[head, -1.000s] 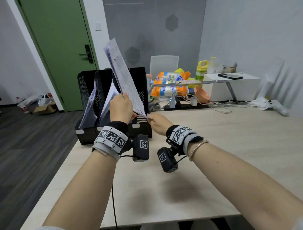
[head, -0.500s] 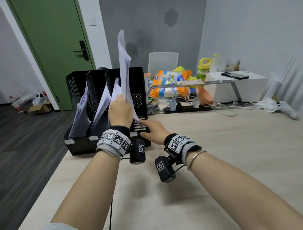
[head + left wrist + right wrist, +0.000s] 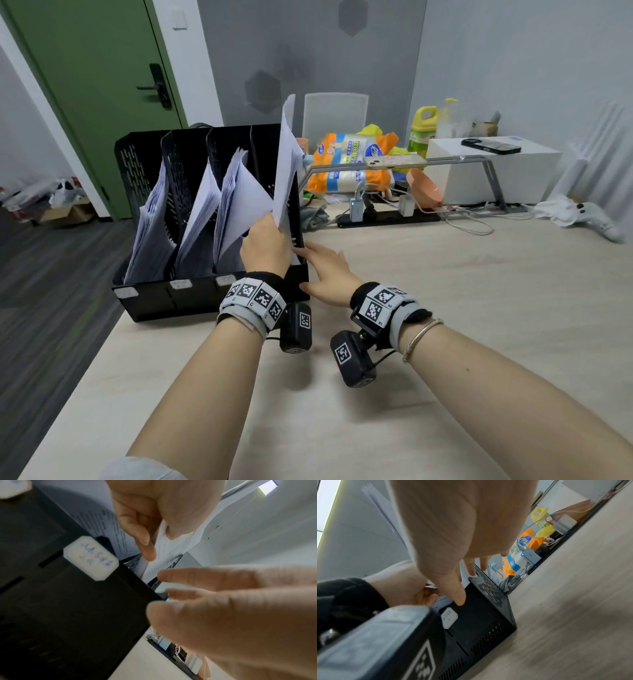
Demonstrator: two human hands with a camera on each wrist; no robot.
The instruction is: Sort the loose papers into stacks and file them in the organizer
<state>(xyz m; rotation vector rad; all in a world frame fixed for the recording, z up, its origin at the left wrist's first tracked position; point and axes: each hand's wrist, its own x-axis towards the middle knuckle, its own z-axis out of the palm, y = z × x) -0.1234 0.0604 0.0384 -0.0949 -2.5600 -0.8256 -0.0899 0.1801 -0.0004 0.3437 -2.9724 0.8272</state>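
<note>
Since the earlier frames the sheaf of papers [image 3: 286, 164] had been swung upright and lowered until its bottom edge was sunk in the rightmost compartment of the black organizer [image 3: 150, 301], and the right hand [image 3: 325, 270], which had pinched the sheaf's lower corner a second before, had been taken off the paper. The sheaf was gripped near its bottom by the left hand [image 3: 265, 248]; in the left wrist view the thumb and curled fingers [image 3: 144, 539] were seen pinching the printed sheets [image 3: 164, 555] just above the organizer's front wall [image 3: 68, 601]. The sheaf's top edge stood well above the organizer's rim, toward 12 o'clock. The right hand was held with straight, spread fingers against the organizer's right front corner, at 3 o'clock from the left hand; nothing was clasped by it, and in the right wrist view its thumb [image 3: 457, 592] was laid on the front wall above a white label tab [image 3: 449, 618]. Three other compartments, toward 9 o'clock of the sheaf, were each filled with a leaning stack of papers [image 3: 202, 219]. The organizer stood at the left edge of the pale wooden table [image 3: 479, 325]. At 1 o'clock, along the table's far side, an orange package [image 3: 349, 154] and a phone [image 3: 394, 161] on a grey stand were seen.
</note>
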